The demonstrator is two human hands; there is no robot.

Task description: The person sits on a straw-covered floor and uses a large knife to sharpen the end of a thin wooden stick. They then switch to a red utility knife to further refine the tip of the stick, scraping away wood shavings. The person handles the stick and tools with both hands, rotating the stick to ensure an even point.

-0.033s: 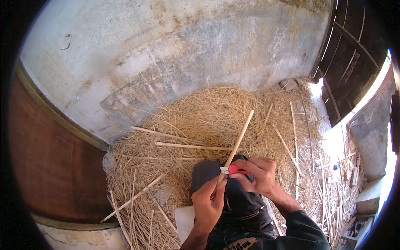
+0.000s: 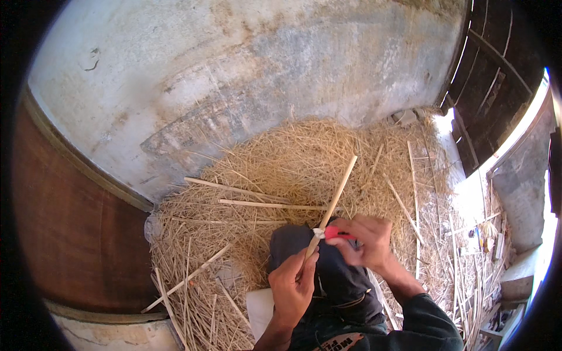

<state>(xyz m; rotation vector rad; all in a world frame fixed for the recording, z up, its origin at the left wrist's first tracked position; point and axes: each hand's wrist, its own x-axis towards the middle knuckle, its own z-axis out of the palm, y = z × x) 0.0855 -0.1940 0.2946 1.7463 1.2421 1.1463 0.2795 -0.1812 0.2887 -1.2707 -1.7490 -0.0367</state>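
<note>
A pale wooden stick [image 2: 338, 190] slants up and away over my dark-trousered knees. My left hand [image 2: 294, 284] pinches its lower end between thumb and fingers. In my right hand [image 2: 367, 240], slightly smeared by motion, is a red-handled utility knife [image 2: 339, 233]. The fingers wrap round its handle, and its head lies against the stick just above my left hand. A whitish patch shows where they meet; whether it is blade or shaving I cannot tell.
Straw and shavings [image 2: 293, 152] cover the floor, with several loose sticks [image 2: 263, 205] on them. A stained wall [image 2: 252, 76] rises ahead. A brown panel [image 2: 82, 222] stands at the left, dark boards [image 2: 497, 70] at the right. A white sheet [image 2: 260, 310] lies beside my leg.
My right hand has shifted slightly up along the stick with the knife, and its wrist has turned a little. The left hand and the stick stay almost in place.
</note>
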